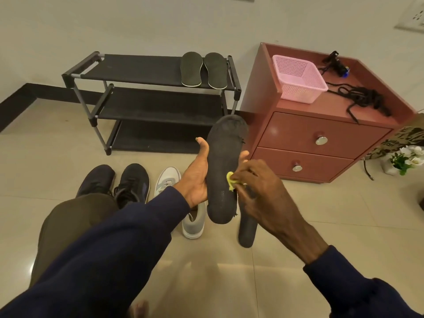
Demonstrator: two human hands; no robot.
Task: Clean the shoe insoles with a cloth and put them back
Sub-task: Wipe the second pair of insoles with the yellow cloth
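Left hand [197,180] grips black insole [223,171], held upright above floor by grey shoe [195,222]; right hand [259,187] pinches yellow cloth [230,179] against insole's face; second insole [247,228] on tiles

Long navy sleeves [114,249], olive-brown trousers [68,219], bare toes [141,308] at the bottom edge.

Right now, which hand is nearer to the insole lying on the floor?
Right. The right hand, pinching the yellow cloth, hangs just above the floor insole and covers its upper end in view; the left hand sits further left, gripping the raised insole.
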